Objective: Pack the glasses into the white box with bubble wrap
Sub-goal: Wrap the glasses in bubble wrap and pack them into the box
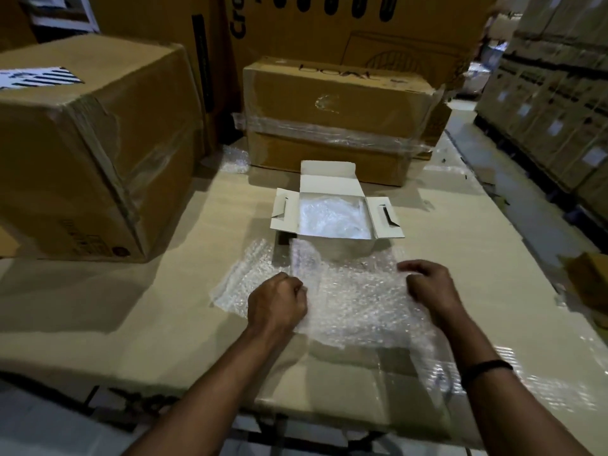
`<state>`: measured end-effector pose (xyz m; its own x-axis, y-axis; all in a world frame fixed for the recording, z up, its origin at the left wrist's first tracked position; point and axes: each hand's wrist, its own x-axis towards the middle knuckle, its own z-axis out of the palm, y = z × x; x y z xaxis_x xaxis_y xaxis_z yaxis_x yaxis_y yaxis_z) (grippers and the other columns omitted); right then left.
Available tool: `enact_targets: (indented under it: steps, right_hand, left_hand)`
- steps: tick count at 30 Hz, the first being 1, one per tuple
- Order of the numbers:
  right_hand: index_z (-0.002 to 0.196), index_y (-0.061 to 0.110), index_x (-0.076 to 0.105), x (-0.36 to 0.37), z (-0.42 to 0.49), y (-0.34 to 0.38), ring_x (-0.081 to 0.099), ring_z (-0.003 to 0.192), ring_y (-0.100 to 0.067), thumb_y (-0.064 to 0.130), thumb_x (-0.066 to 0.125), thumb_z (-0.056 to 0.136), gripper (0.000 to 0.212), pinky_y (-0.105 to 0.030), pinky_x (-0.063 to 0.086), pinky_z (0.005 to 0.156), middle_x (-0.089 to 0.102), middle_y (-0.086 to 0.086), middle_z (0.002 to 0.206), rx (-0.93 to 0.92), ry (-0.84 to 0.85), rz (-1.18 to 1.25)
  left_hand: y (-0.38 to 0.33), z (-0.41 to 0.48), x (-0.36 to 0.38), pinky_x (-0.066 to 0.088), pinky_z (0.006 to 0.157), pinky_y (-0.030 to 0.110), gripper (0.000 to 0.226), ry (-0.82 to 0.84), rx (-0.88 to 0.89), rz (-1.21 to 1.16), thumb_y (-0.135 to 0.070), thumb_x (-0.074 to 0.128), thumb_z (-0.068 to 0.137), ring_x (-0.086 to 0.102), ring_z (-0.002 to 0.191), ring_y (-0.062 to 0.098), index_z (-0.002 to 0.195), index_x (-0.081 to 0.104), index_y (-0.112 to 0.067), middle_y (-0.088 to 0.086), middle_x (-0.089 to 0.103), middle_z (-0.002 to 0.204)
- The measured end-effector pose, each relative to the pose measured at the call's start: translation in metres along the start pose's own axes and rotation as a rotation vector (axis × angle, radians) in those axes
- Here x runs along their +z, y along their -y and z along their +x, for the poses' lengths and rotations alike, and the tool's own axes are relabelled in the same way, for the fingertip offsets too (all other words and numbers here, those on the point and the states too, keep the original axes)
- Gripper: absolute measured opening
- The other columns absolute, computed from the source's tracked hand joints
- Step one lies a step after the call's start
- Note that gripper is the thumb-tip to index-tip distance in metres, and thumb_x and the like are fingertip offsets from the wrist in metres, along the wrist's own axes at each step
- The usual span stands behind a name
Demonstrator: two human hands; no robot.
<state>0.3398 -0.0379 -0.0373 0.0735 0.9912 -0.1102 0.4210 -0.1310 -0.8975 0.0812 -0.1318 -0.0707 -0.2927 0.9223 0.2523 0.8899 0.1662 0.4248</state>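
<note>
Head view: your left hand (278, 302) is clenched, pinching a raised fold of the bubble wrap sheet (358, 301). Your right hand (427, 287) has its fingers curled over the sheet's right edge, gripping it. The sheet lies flat on the table (164, 291), centre, toward the near edge. The white box (329, 179) stands just beyond it, touching its far edge, flaps open, with crumpled wrap (332, 215) inside; can't tell whether glasses are in there. A taped carton (335, 126) is behind the box at the far edge, a big brown carton (82, 153) at the left edge. There's a black wristband (487, 366) on your right wrist.
</note>
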Motion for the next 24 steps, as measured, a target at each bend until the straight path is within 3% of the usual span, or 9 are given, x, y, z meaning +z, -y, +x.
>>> enact_targets:
  steps: [3,6,9,11,14,16,18,21,24]
  right_hand:
    - [0.101,0.012,0.073,-0.037,0.017,-0.005,0.044,0.045,-0.011,-0.008,0.047,0.078,0.041,-0.022,0.034,0.049,0.058,0.001,0.059,0.008,0.033,-0.170]
    - [0.109,0.012,0.072,-0.055,0.025,-0.018,0.043,0.055,-0.005,-0.006,0.047,0.083,0.040,-0.022,0.033,0.050,0.056,0.008,0.070,0.010,0.101,-0.266]
    - [0.118,0.016,0.067,-0.061,0.022,-0.032,0.053,0.063,-0.009,0.004,0.062,0.088,0.033,-0.022,0.041,0.054,0.068,-0.006,0.098,-0.011,0.171,-0.272]
    - [0.124,0.026,0.059,-0.063,0.017,-0.038,0.057,0.062,-0.018,0.011,0.074,0.083,0.045,-0.027,0.046,0.055,0.070,-0.014,0.094,-0.002,0.265,-0.302]
    - [0.130,0.025,0.054,-0.063,0.013,-0.039,0.059,0.060,-0.019,0.003,0.075,0.078,0.061,-0.026,0.046,0.057,0.070,-0.013,0.088,-0.046,0.345,-0.432]
    - [0.137,0.017,0.052,-0.059,0.012,-0.033,0.064,0.096,-0.024,-0.002,0.072,0.075,0.068,-0.022,0.043,0.077,0.064,-0.011,0.119,-0.182,0.306,-0.535]
    - [0.139,0.016,0.051,-0.056,0.008,-0.016,0.056,0.118,-0.028,-0.004,0.071,0.073,0.071,-0.020,0.037,0.088,0.056,-0.010,0.136,-0.279,0.272,-0.586]
    - [0.141,0.019,0.049,-0.050,0.001,0.013,0.057,0.116,-0.027,-0.003,0.068,0.073,0.073,-0.016,0.035,0.085,0.053,-0.007,0.140,-0.315,0.271,-0.643]
    - [0.141,0.023,0.048,-0.036,-0.012,0.048,0.058,0.113,-0.024,-0.001,0.065,0.074,0.074,-0.016,0.035,0.079,0.054,-0.005,0.139,-0.325,0.291,-0.685]
  left_hand:
    - [-0.011,-0.009,0.010,0.038,0.091,0.034,0.044,0.093,0.072,-0.024,-0.056,0.049,0.088,0.054,0.111,0.021,0.115,0.069,-0.029,-0.003,0.064,0.118]
    - [0.003,-0.014,0.021,0.020,0.111,0.043,0.075,0.197,0.056,0.046,-0.071,0.022,0.080,0.029,0.140,0.023,0.142,0.045,-0.034,0.000,0.039,0.152]
    - [0.029,-0.016,0.023,0.004,0.116,0.052,0.076,0.285,-0.022,0.179,-0.073,0.021,0.087,0.003,0.150,0.025,0.153,0.021,-0.036,0.000,0.008,0.164]
    - [0.039,-0.016,0.019,0.000,0.117,0.054,0.074,0.397,-0.059,0.228,-0.072,0.024,0.091,-0.001,0.150,0.024,0.154,0.013,-0.036,-0.001,0.001,0.164]
    - [0.037,-0.014,0.009,0.005,0.117,0.053,0.074,0.330,-0.066,0.254,-0.073,0.025,0.089,0.005,0.150,0.024,0.152,0.024,-0.034,0.001,0.009,0.164]
    - [0.036,-0.013,0.003,0.007,0.116,0.052,0.074,0.135,-0.093,0.270,-0.071,0.025,0.087,0.008,0.149,0.024,0.150,0.031,-0.033,0.001,0.015,0.163]
    - [0.045,-0.011,-0.002,0.008,0.116,0.053,0.070,0.151,-0.131,0.291,-0.069,0.028,0.091,0.009,0.149,0.025,0.150,0.029,-0.032,0.002,0.014,0.163]
    - [0.061,-0.015,-0.005,0.014,0.113,0.058,0.068,0.344,-0.126,0.351,-0.071,0.026,0.090,0.020,0.146,0.026,0.147,0.032,-0.034,0.001,0.022,0.160]
    - [0.075,-0.019,-0.015,0.027,0.106,0.051,0.061,0.198,-0.109,0.366,-0.069,0.029,0.089,0.037,0.134,0.026,0.136,0.046,-0.033,0.001,0.042,0.148]
